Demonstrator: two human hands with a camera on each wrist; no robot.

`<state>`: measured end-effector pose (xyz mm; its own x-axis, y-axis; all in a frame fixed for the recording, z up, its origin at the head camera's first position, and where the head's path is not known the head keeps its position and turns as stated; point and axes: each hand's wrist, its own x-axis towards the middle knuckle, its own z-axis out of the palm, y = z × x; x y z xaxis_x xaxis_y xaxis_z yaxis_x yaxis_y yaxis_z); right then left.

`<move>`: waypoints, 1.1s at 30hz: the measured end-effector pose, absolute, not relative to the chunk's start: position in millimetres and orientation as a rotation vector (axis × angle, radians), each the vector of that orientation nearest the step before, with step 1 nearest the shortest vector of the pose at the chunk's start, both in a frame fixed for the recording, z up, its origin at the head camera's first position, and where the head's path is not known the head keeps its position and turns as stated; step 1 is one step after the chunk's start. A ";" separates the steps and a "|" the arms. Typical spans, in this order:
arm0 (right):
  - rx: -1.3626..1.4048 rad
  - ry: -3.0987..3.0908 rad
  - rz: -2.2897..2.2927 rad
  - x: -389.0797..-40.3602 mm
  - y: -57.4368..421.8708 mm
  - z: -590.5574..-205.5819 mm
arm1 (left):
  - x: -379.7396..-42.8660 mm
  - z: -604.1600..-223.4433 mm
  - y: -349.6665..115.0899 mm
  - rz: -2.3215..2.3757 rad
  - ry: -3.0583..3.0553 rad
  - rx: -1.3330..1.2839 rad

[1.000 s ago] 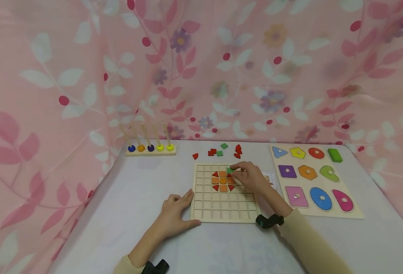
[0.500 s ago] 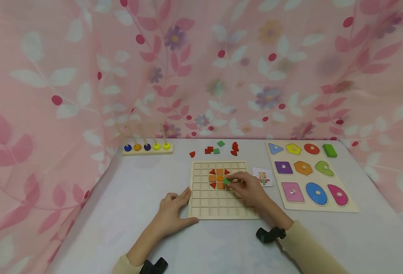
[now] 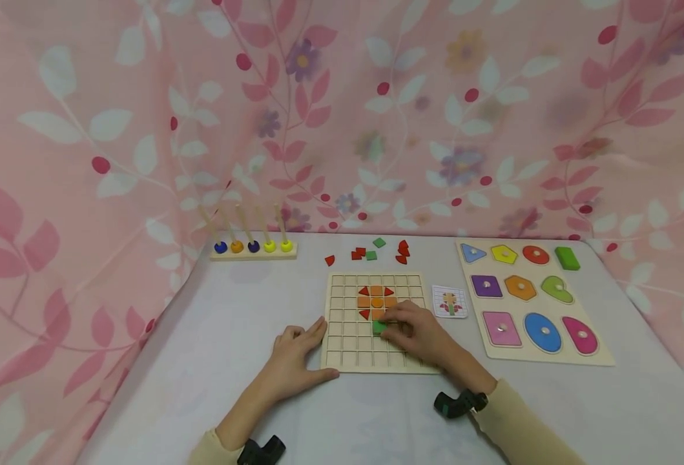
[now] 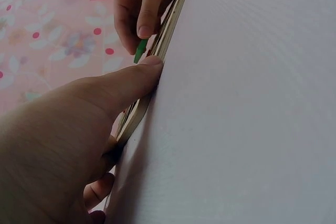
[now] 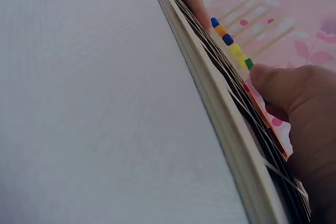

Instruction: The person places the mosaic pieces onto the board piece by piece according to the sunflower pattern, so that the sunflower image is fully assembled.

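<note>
A pale wooden grid board (image 3: 350,355) lies flat on the white cloth. My left hand (image 3: 296,359) rests at its left side with fingers extended; in the left wrist view the thumb (image 4: 134,80) presses along the board's edge. Between thumb and fingers, my right hand (image 3: 422,332) pinches a green square tile (image 3: 379,328), close over the cells just below the pattern. That pattern has an orange round piece (image 3: 377,302) in the middle, orange squares (image 3: 364,302) around it and red triangles (image 3: 364,314) at the corners. My right fingers cover its lower right corner.
Right of the board lies a printed pattern card (image 3: 449,303), then a shape puzzle board (image 3: 493,358) with knobbed pieces and a green block (image 3: 567,258). Loose red pieces (image 3: 404,247) and green tiles (image 3: 379,243) lie behind. A peg stand (image 3: 254,256) is back left.
My right hand has carried the green tile down the board, from the pattern's upper right to just below it, uncovering the card. My left hand stays at the board's edge.
</note>
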<state>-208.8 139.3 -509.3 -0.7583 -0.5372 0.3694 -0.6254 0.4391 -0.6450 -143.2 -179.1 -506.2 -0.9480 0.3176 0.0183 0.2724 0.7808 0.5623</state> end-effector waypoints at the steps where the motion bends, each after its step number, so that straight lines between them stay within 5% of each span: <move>1: 1.063 -2.564 1.209 -208.9 139.6 -510.1 | -143.1 -506.0 -178.9 0.894 2.888 0.479; 33: 1.092 -2.610 1.132 -206.8 136.9 -506.6 | -141.8 -504.6 -178.9 0.922 2.866 0.460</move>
<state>-206.8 136.9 -506.6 -0.7392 -0.5774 0.3466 -0.6476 0.4682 -0.6012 -141.8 -178.9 -504.6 -0.9498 0.3129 0.0010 0.2547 0.7714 0.5832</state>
